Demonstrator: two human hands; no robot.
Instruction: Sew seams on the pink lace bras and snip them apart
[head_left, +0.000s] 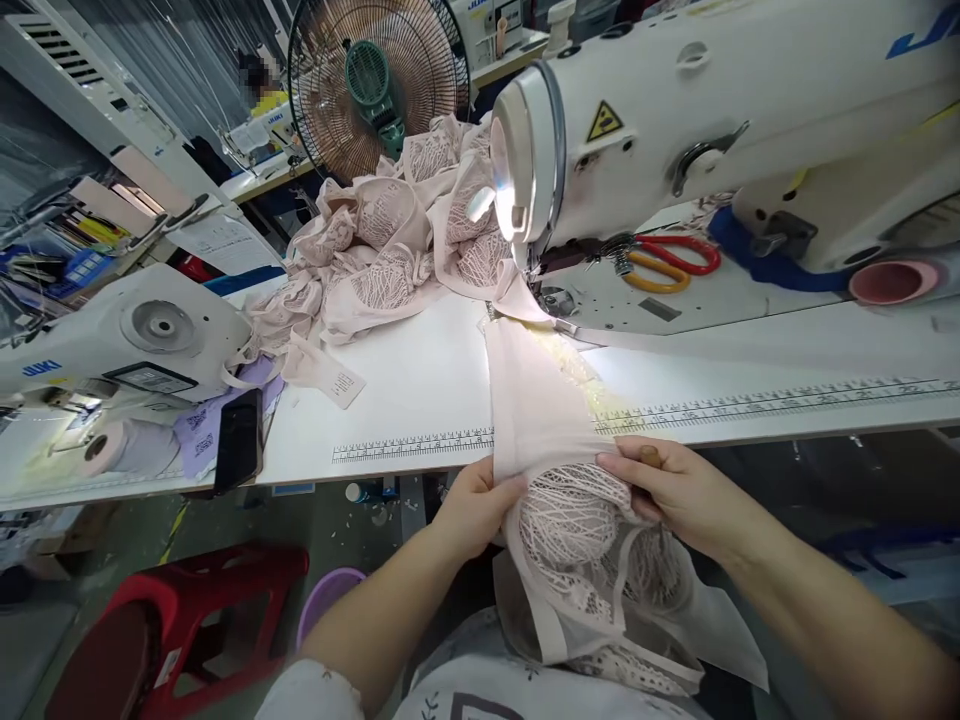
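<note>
At the lower centre of the frame, the pale lace bra (pixel 562 515) lies between your two hands, just past the front edge of the white table (pixel 420 380). Its long axis goes up and down the frame: the smooth band (pixel 536 385) runs from your fingers up toward the head of the sewing machine (pixel 637 120), and the lace part hangs down toward the bottom edge, leaning to the right. Your left hand (pixel 476 505) pinches the left side, thumb on top; your right hand (pixel 671 485) pinches the right side, above the lace cup (pixel 574 525). The machine head is above both hands — neither is clearly nearer. Whether the band's far end lies under the foot, one cannot tell. Beyond it, at upper centre, rests a heap of similar bras (pixel 382 225).
</note>
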